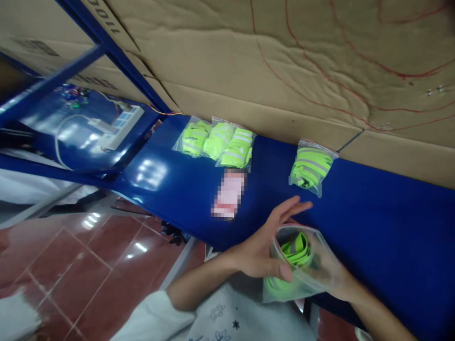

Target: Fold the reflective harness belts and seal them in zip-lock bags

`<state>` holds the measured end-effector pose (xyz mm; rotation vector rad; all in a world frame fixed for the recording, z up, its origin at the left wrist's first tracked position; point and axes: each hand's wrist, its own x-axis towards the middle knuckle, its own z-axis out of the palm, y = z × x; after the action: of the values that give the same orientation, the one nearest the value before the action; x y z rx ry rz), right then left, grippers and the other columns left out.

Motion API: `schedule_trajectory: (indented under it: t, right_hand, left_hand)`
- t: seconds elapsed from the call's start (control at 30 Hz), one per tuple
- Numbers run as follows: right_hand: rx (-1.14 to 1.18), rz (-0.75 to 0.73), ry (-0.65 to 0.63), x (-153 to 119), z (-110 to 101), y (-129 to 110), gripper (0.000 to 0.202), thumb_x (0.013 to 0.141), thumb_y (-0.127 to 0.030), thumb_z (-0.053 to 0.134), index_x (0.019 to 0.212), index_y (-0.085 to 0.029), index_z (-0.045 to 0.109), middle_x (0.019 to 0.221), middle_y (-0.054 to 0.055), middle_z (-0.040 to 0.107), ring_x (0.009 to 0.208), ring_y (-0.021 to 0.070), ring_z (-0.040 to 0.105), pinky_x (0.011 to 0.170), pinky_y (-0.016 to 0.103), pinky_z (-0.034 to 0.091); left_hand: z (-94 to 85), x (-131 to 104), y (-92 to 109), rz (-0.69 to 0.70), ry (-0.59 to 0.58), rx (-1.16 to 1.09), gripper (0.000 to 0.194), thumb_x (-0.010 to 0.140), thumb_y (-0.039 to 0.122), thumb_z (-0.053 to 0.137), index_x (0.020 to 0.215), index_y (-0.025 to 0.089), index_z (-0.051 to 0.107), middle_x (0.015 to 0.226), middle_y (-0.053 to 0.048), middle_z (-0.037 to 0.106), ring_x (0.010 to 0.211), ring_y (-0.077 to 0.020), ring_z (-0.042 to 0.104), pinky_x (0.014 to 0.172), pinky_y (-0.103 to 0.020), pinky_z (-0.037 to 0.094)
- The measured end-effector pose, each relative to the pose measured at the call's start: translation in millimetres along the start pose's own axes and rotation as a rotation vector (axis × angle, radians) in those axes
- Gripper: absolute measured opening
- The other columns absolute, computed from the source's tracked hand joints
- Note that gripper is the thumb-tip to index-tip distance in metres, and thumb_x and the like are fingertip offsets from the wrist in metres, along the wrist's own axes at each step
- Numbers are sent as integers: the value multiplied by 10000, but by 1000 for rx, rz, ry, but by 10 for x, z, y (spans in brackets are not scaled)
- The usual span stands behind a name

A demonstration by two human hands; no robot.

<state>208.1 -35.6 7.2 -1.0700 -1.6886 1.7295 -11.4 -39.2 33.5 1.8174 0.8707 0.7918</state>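
A clear zip bag (322, 279) with a red seal line is held up at the front edge of the blue table, its mouth gaping. Inside lies a rolled neon-yellow strap with grey reflective stripes (298, 253). My left hand (258, 251) is at the left side of the mouth, fingers stretched out beyond the rim and thumb apart in front of the bag. My right hand (337, 282) grips the bag from the right; its fingers are partly hidden behind the cloudy plastic.
Several bagged neon straps lie along the cardboard wall (220, 61): a cluster (234, 149) at left and one bag (311, 166) at right. A blurred-out phone (229, 194) lies on the blue table (401, 237). A power strip (122, 128) is at far left, beyond a blue frame bar (53, 78).
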Motion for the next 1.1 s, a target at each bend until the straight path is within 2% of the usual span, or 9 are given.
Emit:
schedule_trajectory:
  t: [0.07,0.17,0.3,0.4,0.5,0.6,0.73,0.9,1.1]
  right_hand:
    - [6,87,33,8,186,81,531,839,-507,748,1313,-289,650,1174,83,742,1048,303,724,908,440,610]
    - [-145,152,242,-47,417,200,452,885,-458,702,1280,-245,642,1147,101,739,1021,310,715,930,461,588]
    - [-286,29,148,-94,514,190,600,827,-450,753,1374,-277,578,1258,103,692,1122,336,674,982,466,557]
    - [-241,-90,262,-73,447,70,478,870,-454,707,1317,-312,611,1260,78,680,1140,314,657,942,413,562]
    - [-204,-120,445,-54,378,-30,79,919,-303,675,996,-300,691,980,38,707,891,232,675,737,317,556]
    - [-186,-175,479,-47,371,-70,85,891,-198,702,865,-276,681,850,26,682,783,207,640,665,300,521]
    - [-176,-213,467,-27,407,-80,75,877,-187,719,851,-254,698,834,25,698,756,194,651,653,279,541]
    - [-203,-140,412,-44,437,-67,47,876,-228,741,920,-237,756,900,25,751,764,160,704,671,198,571]
    - [-68,-102,539,-135,508,-16,103,849,-265,779,949,-242,769,815,8,757,688,137,706,636,174,568]
  left_hand:
    - [-38,-207,-103,-82,78,-65,1313,810,328,826,1585,224,-229,1644,-284,238,1489,-301,395,1112,-413,475]
    - [-128,-521,-154,-189,163,-229,1183,806,400,822,1621,238,-20,1568,-258,406,1399,-318,515,1110,-447,476]
    - [-178,-727,-145,-294,376,-301,574,940,404,659,1447,208,477,1245,-138,706,1148,-232,691,1009,-375,551]
    - [-208,-727,-113,-335,399,-326,353,962,399,621,1235,181,678,1193,-118,738,1091,-222,712,967,-341,568]
    - [-283,-705,-58,-325,286,-399,325,1020,370,522,1196,186,725,1174,-95,753,1070,-208,719,963,-328,566]
    - [-367,-718,-20,-267,237,-412,377,1060,354,422,1191,183,731,1215,-96,736,1099,-200,707,976,-326,557]
    - [-381,-792,-47,-217,394,-335,360,1027,407,503,1118,152,740,1153,-126,729,1054,-202,700,936,-315,554]
    - [-269,-903,-91,-372,633,-456,249,919,391,703,963,147,722,921,-77,765,864,-171,708,789,-245,536]
    - [-195,-1001,-44,-315,735,-451,221,937,376,683,987,164,717,928,-70,767,860,-165,716,787,-246,535]
